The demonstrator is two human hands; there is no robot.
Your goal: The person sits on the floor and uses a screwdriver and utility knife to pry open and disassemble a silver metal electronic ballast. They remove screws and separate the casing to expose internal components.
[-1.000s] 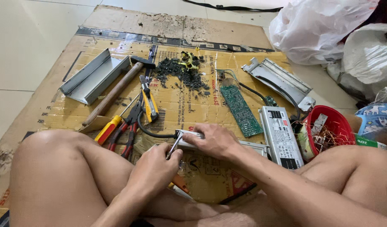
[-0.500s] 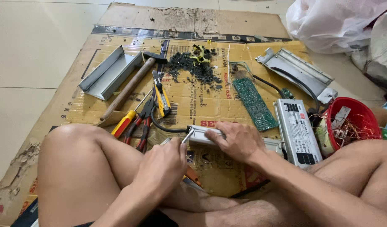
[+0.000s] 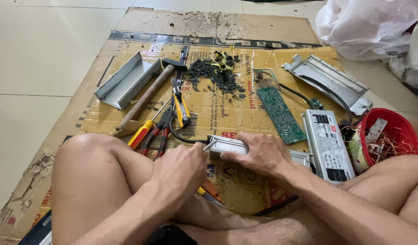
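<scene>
Knees frame the work: the person sits cross-legged on a flattened cardboard sheet [image 3: 104, 109] spread on the tiled floor. Nearest the body, the left hand [image 3: 179, 174] is closed around a thin tool whose metal tip meets the left end of a small silver metal casing [image 3: 229, 145]. The right hand [image 3: 259, 152] lies over that casing, fingers [image 3: 238, 156] curled down on its top, pinning it to the cardboard between the legs. A black cable runs from the casing's left end.

To do this well, I judge the right hand should press flat and firmly so the casing cannot skid, while the tool tip stays seated squarely and is worked away from the holding fingers; a slip here would run toward the right hand.

Just beyond the left hand lie red-handled pliers [image 3: 156, 134], a red and yellow screwdriver [image 3: 140, 134] and a yellow utility knife [image 3: 180, 104]. A wooden-handled hammer [image 3: 147, 97] slants beside a grey metal channel [image 3: 125, 81]. To the right sit a green circuit board [image 3: 280, 114], a second silver power unit [image 3: 329, 145] and a red bowl [image 3: 388, 136] holding wire scraps. Farther off are a pile of dark debris [image 3: 215, 75], an opened metal housing [image 3: 324, 79], and a white plastic bag [image 3: 368, 27].
</scene>
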